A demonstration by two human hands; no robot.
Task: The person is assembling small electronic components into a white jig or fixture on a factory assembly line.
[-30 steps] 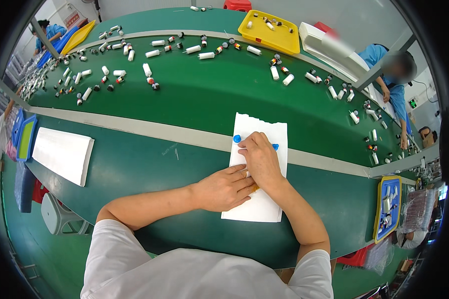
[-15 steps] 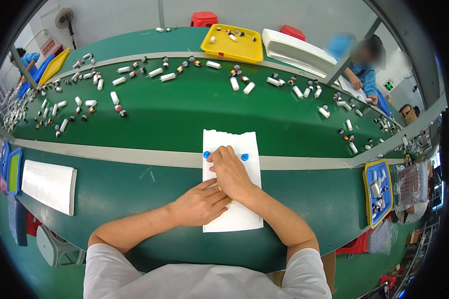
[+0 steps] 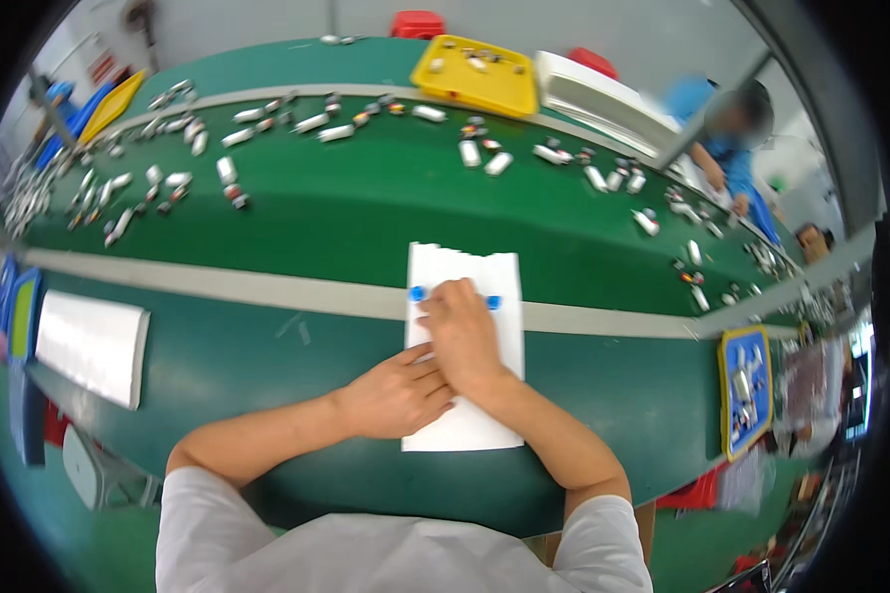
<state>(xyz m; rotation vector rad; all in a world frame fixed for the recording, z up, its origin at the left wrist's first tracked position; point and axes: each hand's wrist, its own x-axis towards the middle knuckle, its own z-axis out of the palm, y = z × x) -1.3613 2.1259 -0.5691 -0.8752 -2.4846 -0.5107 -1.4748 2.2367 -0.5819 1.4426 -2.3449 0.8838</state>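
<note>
On the green table (image 3: pixel 237 361) I've got a white paper sheet (image 3: pixel 470 427), long axis running away from the wearer, ragged end farthest; left hand (image 3: pixel 396 395) across it, right hand (image 3: pixel 465 341) curled over its fingertips, neither grip readable; two small blue pieces (image 3: pixel 493 302) alongside.

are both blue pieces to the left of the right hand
No, one blue piece shows left of the right hand and the other blue piece right of it.
</note>
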